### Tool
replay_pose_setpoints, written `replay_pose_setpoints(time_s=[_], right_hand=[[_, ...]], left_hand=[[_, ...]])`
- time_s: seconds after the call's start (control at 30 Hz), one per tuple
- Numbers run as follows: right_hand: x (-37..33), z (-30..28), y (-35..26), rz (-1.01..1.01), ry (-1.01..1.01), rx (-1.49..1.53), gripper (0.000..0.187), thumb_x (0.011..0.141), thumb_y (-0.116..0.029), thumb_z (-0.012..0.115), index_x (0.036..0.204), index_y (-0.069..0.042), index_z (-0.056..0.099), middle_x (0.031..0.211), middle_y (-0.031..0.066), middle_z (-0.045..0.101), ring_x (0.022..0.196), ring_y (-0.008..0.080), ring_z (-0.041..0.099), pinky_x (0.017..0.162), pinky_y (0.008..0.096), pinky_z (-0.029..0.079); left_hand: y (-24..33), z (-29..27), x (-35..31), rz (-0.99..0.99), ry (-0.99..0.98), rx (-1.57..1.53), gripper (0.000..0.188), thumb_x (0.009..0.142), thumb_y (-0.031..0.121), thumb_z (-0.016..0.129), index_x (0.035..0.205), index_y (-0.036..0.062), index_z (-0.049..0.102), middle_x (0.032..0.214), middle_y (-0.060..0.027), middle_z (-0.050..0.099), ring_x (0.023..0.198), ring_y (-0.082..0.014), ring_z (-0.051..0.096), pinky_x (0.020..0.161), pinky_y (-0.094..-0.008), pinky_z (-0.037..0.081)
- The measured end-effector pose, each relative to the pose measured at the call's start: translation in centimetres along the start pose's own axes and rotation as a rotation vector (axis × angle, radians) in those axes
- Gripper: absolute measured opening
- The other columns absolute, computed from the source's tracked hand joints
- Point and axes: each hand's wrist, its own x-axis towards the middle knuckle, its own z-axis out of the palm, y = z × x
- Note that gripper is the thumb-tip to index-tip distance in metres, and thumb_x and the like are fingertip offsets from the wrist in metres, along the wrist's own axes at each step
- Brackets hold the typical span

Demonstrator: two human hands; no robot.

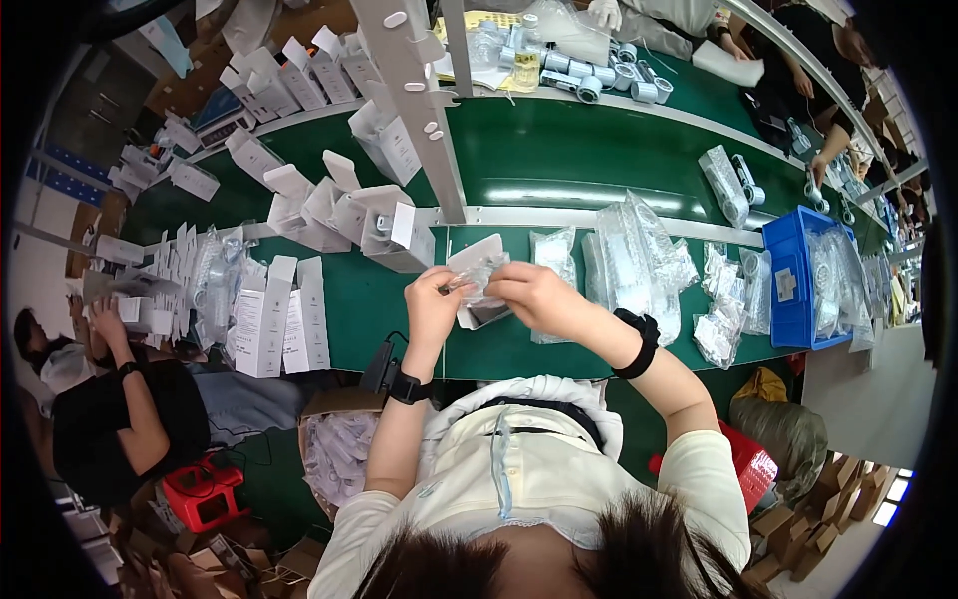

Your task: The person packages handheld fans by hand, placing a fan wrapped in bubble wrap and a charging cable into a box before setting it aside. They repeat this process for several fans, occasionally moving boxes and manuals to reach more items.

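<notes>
Both of my hands are closed on a small clear plastic bag point(476, 271), whose contents are too small to make out. My left hand point(433, 307) pinches its left side. From the right, my right hand point(540, 297) grips the other side with bent fingers. Right behind and beneath the bag stands a white cardboard box point(483, 248), partly hidden by my hands. To the right of the box lies a flat clear bag point(554, 256), with a pile of bubble-wrap pouches point(639, 270) beyond it.
Open white boxes point(399, 235) stand at the back left of the green table point(384, 299). Further left are printed white boxes point(264, 324). A blue bin point(790, 285) holds bubble-wrapped items at the right. A metal post point(424, 120) rises behind my hands. Other people work on both sides.
</notes>
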Motion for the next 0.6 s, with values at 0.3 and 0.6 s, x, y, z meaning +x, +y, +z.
replay_pose_setpoints(time_s=[0.3, 0.6], right_hand=[[-2.7, 2.4, -0.4, -0.121, -0.331, -0.478, 0.037, 0.066, -0.024, 0.064, 0.099, -0.007, 0.058, 0.102, 0.0071, 0.052, 0.11, 0.0294, 0.04, 0.093, 0.0455, 0.032], [-6.6, 3.7, 5.2, 0.271, 0.152, 0.285, 0.072, 0.058, -0.01, 0.073, 0.121, -0.002, 0.04, 0.122, 0.0115, 0.043, 0.116, 0.0239, 0.038, 0.1, 0.0383, 0.026]], left_hand=[[0.9, 0.8, -1.1, 0.006, -0.079, 0.03, 0.017, 0.063, 0.003, 0.067, 0.075, -0.005, 0.059, 0.08, -0.0123, 0.056, 0.06, -0.0209, 0.056, 0.054, -0.0295, 0.044], [1.6, 2.4, -3.0, 0.148, -0.175, 0.107, 0.019, 0.066, 0.005, 0.066, 0.079, -0.0004, 0.055, 0.108, -0.0119, 0.049, 0.097, -0.0265, 0.052, 0.075, -0.031, 0.044]])
